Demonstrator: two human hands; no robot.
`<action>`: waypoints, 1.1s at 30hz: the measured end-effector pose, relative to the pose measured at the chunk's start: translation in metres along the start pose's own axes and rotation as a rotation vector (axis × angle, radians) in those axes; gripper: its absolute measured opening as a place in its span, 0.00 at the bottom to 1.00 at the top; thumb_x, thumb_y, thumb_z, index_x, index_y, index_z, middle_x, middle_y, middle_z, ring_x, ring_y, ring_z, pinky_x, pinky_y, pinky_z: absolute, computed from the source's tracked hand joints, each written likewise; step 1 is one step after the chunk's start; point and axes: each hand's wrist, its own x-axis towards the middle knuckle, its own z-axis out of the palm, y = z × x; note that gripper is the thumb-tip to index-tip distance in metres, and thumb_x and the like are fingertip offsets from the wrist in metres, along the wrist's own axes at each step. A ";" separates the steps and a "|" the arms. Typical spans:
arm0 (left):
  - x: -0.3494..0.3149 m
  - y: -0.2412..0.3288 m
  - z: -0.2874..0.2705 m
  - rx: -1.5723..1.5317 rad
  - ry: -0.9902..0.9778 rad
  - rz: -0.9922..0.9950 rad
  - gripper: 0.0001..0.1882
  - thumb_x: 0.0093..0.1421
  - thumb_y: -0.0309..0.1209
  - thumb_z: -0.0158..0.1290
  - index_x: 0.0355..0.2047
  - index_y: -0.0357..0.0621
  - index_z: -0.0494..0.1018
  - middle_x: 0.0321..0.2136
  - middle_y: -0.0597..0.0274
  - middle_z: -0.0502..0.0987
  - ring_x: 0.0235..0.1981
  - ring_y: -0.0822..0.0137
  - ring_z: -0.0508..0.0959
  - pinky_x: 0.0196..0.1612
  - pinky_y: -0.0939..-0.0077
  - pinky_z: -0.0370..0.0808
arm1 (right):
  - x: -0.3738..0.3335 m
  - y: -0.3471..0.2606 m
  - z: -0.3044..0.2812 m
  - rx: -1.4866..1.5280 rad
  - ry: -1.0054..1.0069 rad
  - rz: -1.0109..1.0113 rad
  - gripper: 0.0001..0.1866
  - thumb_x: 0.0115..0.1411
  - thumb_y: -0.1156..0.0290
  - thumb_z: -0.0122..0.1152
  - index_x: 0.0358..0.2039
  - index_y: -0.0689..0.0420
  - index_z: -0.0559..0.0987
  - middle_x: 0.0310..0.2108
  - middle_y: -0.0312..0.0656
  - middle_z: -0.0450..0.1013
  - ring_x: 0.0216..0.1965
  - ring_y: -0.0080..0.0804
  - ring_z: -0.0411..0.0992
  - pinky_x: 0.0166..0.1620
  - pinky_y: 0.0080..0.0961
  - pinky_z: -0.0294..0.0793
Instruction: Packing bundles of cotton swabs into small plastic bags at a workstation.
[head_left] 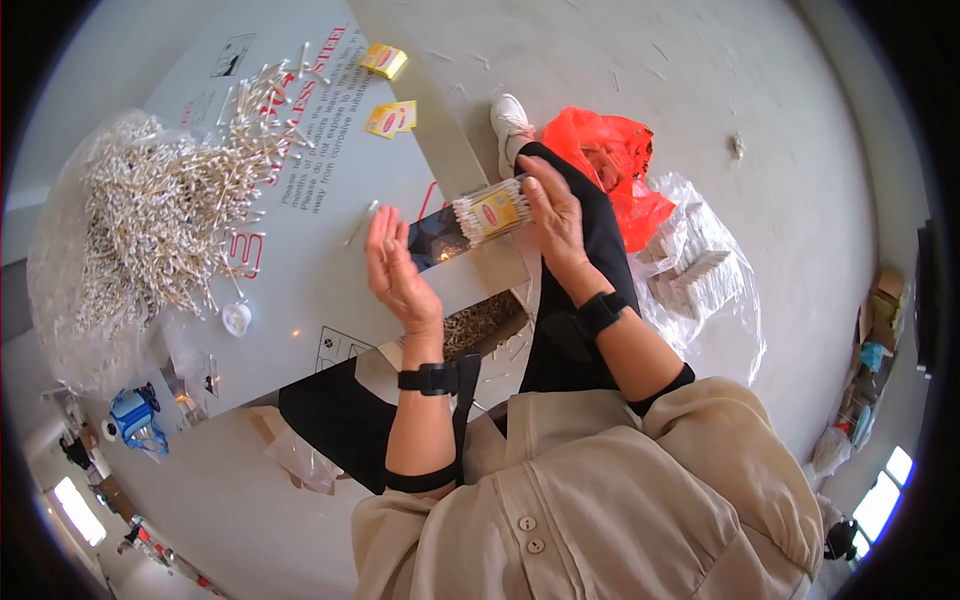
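A clear plastic pack of cotton swabs (487, 214) with a yellow label card lies between my two hands, at the table's near right edge. Its left part looks dark and shiny, with no swabs in it. My left hand (403, 283) is upright beside that dark end, fingers stretched out and nothing gripped. Against the swab-filled end rests my right hand (556, 220), its fingers straight and flat. Some of the right fingertips are hidden behind the pack. A big heap of loose cotton swabs (160, 215) spills from a clear bag on the left of the table.
Yellow label cards (391, 119) and a yellow stack (384, 61) sit on the grey table (340, 250), with a small white round container (236, 319). Below its edge is an open carton (487, 325). Right of my leg are a red bag (604, 150) and a clear bag of white packs (690, 275).
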 end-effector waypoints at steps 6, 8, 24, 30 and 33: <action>0.012 0.017 -0.091 0.358 0.172 -0.027 0.14 0.67 0.31 0.51 0.50 0.38 0.71 0.41 0.60 0.78 0.40 0.70 0.77 0.41 0.75 0.75 | -0.011 -0.053 0.025 -0.393 -0.122 -0.379 0.16 0.52 0.79 0.63 0.43 0.60 0.77 0.47 0.48 0.72 0.49 0.49 0.70 0.53 0.37 0.70; 0.016 0.020 -0.111 0.421 0.205 -0.055 0.12 0.66 0.28 0.52 0.48 0.38 0.72 0.38 0.62 0.78 0.37 0.72 0.77 0.38 0.77 0.75 | -0.011 -0.058 0.054 -0.406 -0.374 -0.438 0.17 0.49 0.79 0.65 0.42 0.60 0.77 0.44 0.46 0.72 0.48 0.50 0.70 0.51 0.39 0.71; 0.127 0.075 -0.158 1.397 0.287 0.016 0.24 0.57 0.26 0.58 0.52 0.29 0.64 0.44 0.44 0.73 0.40 0.51 0.80 0.42 0.64 0.78 | -0.024 -0.042 0.124 -0.656 -0.463 -0.605 0.06 0.53 0.75 0.61 0.31 0.57 0.73 0.37 0.41 0.69 0.39 0.43 0.68 0.44 0.38 0.68; 0.149 0.072 -0.145 1.644 0.262 -0.278 0.23 0.59 0.30 0.54 0.50 0.27 0.65 0.42 0.43 0.74 0.36 0.45 0.81 0.40 0.59 0.81 | -0.023 -0.046 0.125 -0.654 -0.472 -0.590 0.06 0.52 0.76 0.60 0.31 0.57 0.73 0.37 0.41 0.70 0.39 0.43 0.68 0.44 0.38 0.68; 0.158 0.052 -0.158 1.620 0.257 -0.279 0.15 0.58 0.28 0.52 0.44 0.31 0.68 0.39 0.44 0.75 0.35 0.45 0.81 0.39 0.58 0.80 | -0.023 -0.048 0.128 -0.640 -0.504 -0.574 0.06 0.52 0.76 0.60 0.31 0.56 0.73 0.37 0.41 0.70 0.39 0.43 0.68 0.44 0.38 0.68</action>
